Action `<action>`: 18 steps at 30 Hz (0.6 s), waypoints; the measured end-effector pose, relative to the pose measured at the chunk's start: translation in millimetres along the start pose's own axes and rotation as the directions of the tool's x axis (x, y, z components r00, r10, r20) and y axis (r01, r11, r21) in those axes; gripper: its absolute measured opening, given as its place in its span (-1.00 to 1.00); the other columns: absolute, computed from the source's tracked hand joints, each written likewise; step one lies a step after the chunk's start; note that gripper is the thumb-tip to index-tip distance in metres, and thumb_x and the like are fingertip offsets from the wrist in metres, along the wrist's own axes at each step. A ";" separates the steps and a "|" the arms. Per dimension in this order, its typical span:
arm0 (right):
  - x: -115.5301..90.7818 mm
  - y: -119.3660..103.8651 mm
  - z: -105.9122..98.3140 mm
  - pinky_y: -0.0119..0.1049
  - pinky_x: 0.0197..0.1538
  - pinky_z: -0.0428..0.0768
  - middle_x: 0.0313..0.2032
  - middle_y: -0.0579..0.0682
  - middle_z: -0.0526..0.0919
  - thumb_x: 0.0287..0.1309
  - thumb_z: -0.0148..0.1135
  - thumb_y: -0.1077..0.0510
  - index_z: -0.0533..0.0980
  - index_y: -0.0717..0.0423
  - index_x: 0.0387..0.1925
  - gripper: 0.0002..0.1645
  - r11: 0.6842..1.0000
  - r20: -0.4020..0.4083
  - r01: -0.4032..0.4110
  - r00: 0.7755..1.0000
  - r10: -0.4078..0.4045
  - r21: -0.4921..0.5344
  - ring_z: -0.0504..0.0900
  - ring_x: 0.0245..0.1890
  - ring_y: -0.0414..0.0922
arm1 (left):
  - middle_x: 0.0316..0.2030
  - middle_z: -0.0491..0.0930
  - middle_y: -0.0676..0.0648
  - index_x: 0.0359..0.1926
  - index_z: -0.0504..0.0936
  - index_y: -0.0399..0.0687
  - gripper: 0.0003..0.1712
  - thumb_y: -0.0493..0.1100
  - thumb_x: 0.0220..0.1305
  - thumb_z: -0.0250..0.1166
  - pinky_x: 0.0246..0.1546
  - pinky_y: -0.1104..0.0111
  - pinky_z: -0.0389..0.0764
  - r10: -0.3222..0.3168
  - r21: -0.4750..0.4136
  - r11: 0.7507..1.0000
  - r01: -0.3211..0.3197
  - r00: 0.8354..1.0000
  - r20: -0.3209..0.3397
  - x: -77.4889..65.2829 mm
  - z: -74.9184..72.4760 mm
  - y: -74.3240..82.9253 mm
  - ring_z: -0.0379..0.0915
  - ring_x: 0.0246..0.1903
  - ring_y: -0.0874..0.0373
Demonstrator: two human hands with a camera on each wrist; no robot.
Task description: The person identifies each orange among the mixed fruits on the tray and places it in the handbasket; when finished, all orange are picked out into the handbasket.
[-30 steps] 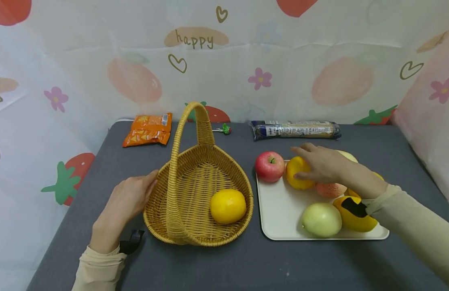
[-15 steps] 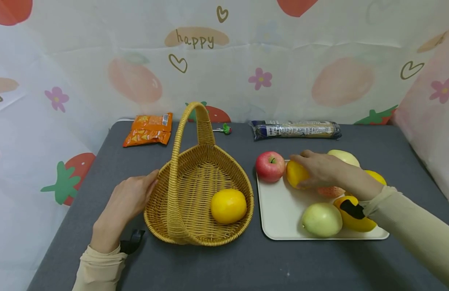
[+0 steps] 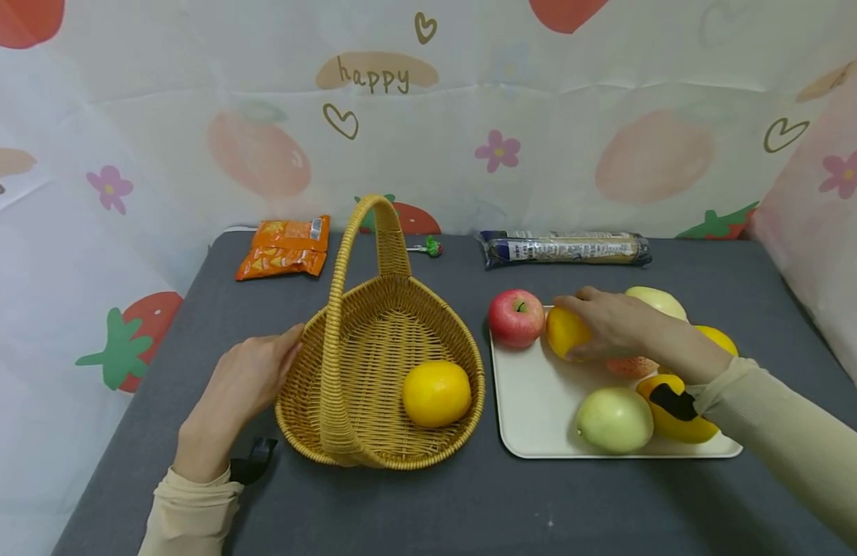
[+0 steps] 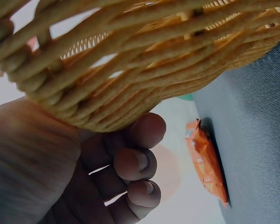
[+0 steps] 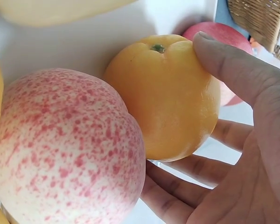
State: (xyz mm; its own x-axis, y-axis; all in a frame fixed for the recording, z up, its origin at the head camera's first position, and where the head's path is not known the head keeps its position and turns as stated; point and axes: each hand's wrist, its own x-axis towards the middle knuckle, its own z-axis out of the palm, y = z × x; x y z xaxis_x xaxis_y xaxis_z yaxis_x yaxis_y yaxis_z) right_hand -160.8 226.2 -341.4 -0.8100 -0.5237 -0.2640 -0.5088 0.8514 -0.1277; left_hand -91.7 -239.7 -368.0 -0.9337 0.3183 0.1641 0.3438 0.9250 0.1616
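In the head view my left hand (image 3: 248, 374) holds the left rim of a wicker basket (image 3: 366, 332) with a tall handle. In the left wrist view its fingers curl against the weave; the thumb is hidden. A yellow round fruit (image 3: 436, 394) lies inside the basket. My right hand (image 3: 619, 323) grips an orange (image 3: 566, 333) at the back of a white tray (image 3: 533, 409). The right wrist view shows the thumb on one side of the orange (image 5: 165, 98) and fingers on the other. A speckled peach (image 5: 70, 144) sits right beside it.
A red apple (image 3: 516, 318) sits at the tray's back left corner. Pale green fruit (image 3: 614, 421) and yellow fruit (image 3: 685, 428) lie on its front right. Behind are an orange snack packet (image 3: 282, 247), a lollipop (image 3: 431, 246) and a long wrapped package (image 3: 567, 249).
My right hand has come down and forward onto the orange, its fingers now round it. The left hand and the basket have stayed in place.
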 end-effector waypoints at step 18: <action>-4.0 1.8 -1.9 -0.08 -0.23 0.57 0.00 0.18 0.55 -0.09 0.46 -0.09 0.44 0.05 0.24 -0.19 1.000 -0.080 -0.010 0.997 0.011 0.009 0.56 -0.28 -0.01 | -0.41 0.69 -0.15 0.13 0.55 -0.20 -0.67 -0.19 0.42 0.14 -0.44 0.03 0.59 -0.018 -0.011 1.000 0.019 0.999 0.030 0.6 -1.5 1.3 0.59 -0.50 0.00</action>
State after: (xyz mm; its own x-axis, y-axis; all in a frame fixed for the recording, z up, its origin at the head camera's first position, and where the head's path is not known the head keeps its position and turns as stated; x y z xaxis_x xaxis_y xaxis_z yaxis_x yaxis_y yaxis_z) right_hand -159.0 229.8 -338.8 -0.8363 -0.5152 -0.1875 -0.4978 0.8569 -0.1341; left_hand -91.7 -238.6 -366.2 -0.9424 0.3074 0.1316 0.3274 0.9285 0.1751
